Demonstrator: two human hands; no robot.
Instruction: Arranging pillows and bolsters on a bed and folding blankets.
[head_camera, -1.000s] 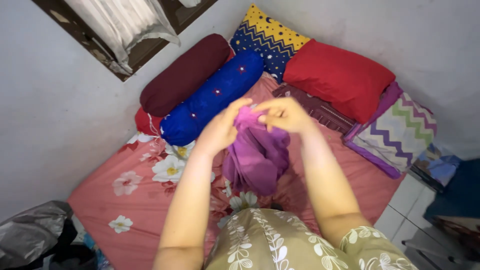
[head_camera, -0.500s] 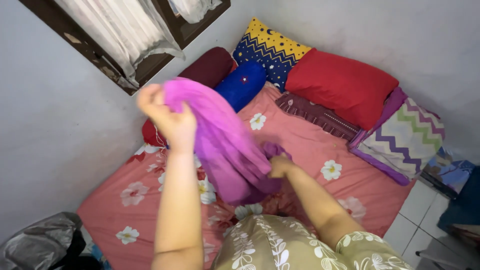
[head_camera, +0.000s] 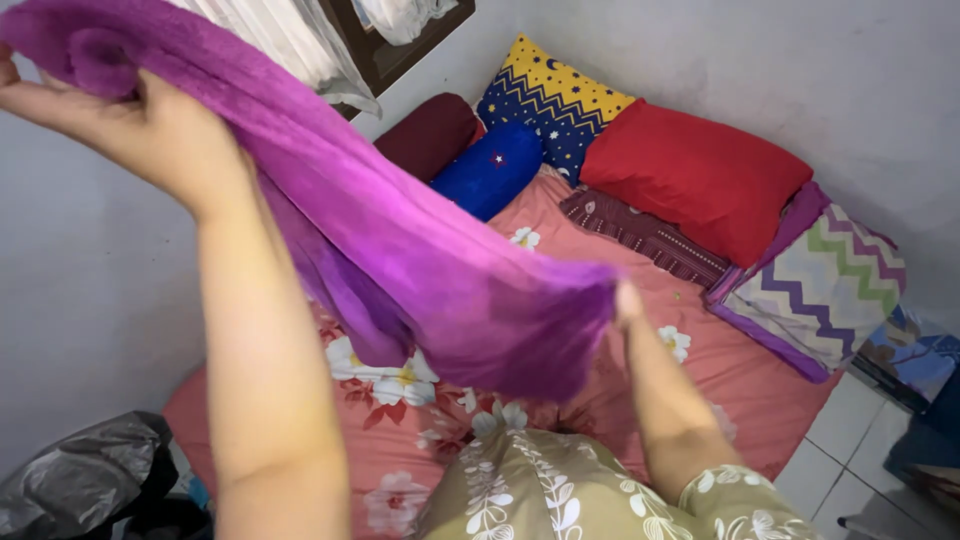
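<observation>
Left hand (head_camera: 150, 130) grasps purple cloth (head_camera: 400, 260) | right hand (head_camera: 628, 300) grips its other end

A cloth (head_camera: 400, 260) stretches above the bed (head_camera: 720, 380), from the left hand (head_camera: 150, 130) raised at the upper left down to the right hand (head_camera: 628, 300) near the middle (mostly hidden behind the cloth's edge). At the head of the bed two bolsters (head_camera: 480, 165) lie side by side by the left wall, below the window (head_camera: 380, 40). Right of them two pillows (head_camera: 690, 175) lean on the back wall. A folded blanket (head_camera: 815, 285) lies at the bed's right edge, and a bag (head_camera: 80, 480) sits on the floor at lower left.
</observation>
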